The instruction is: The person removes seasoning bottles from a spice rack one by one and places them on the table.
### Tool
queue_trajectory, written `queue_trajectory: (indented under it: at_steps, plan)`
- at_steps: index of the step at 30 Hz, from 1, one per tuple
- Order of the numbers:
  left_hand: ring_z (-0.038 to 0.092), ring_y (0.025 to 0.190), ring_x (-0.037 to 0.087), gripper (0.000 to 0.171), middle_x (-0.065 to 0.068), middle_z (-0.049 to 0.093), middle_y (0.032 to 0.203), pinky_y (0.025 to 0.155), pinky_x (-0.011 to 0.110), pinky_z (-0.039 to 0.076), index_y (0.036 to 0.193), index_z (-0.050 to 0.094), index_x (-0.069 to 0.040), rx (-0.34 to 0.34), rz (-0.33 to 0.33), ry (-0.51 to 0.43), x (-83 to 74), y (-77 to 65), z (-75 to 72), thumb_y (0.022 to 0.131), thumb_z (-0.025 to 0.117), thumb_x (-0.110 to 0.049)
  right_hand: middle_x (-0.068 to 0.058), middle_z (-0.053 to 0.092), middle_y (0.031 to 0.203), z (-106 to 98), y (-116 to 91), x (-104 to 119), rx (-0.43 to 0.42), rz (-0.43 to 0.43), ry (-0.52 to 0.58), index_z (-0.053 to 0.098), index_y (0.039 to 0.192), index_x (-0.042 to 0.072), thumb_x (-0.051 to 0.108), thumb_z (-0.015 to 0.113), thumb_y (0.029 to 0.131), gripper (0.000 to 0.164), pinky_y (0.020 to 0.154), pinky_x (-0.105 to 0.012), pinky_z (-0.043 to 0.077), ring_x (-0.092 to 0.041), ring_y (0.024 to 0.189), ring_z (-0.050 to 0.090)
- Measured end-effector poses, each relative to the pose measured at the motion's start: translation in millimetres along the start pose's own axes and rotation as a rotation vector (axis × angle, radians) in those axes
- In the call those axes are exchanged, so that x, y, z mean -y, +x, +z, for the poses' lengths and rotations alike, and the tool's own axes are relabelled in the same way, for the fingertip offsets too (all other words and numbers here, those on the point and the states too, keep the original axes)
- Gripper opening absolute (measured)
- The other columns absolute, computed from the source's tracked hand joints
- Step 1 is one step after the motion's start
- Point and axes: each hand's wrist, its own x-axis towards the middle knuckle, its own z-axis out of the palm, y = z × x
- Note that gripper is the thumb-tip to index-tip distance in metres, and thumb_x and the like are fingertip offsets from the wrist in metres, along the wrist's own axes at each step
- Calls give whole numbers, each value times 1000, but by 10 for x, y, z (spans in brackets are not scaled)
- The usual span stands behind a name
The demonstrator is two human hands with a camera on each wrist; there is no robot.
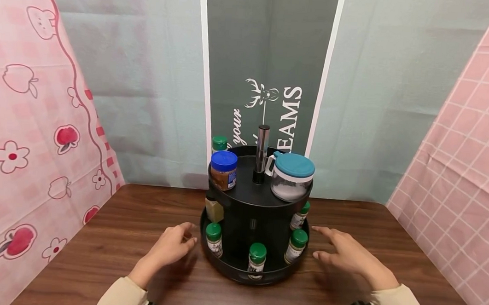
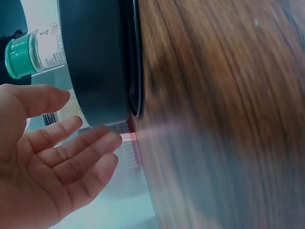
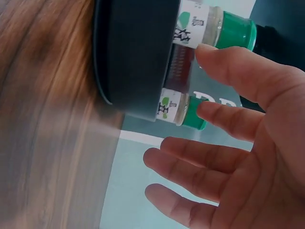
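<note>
A black two-tier spice rack with a metal centre post stands on the table. On its upper tier are a blue-lidded jar of brown powder and a clear canister with a teal lid and white contents. Several green-capped spice bottles, one at the front, stand on the lower tier. To the left of the lower tier my left hand hovers, fingers relaxed, holding nothing. Opposite it, my right hand is beside the right rim with fingers spread, near a green-capped bottle. Neither hand visibly touches the rack.
The brown wooden table extends around the rack. Behind it hangs a grey-green cloth with white lettering. Pink patterned cloths hang on the left and right.
</note>
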Motion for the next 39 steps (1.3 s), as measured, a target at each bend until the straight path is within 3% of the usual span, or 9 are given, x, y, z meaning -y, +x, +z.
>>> queue_trajectory:
  at_steps: [11,23,30,39]
  plan:
    - [61,73,14,32,-1,63,77,65,34,47,114,59,2,9,-16,-79,-22,90,112,83,63,-6,-25,52,122,-43,55,116,42,-5,77,46,131,-1,32,70,83,64,74,-48,47,-36,91,60]
    - [51,57,10,46,-5,56,59,63,32,43,119,54,7,-7,-129,-150,-29,116,163,80,67,-13,-26,50,125,-24,101,216,51,-13,110,43,132,-4,26,71,82,64,76,-49,47,-38,95,59]
    - [58,49,19,47,4,60,59,46,28,46,120,48,12,38,-219,-351,-39,125,219,80,63,-8,-24,51,123,-36,95,263,38,-1,79,44,132,-2,27,72,81,65,74,-47,47,-35,93,59]
    - [61,49,20,50,6,61,59,45,32,48,123,41,9,123,-253,-369,-99,151,217,78,58,-7,-22,52,123,-49,136,294,28,-28,103,43,133,-3,27,71,81,65,77,-47,48,-36,97,58]
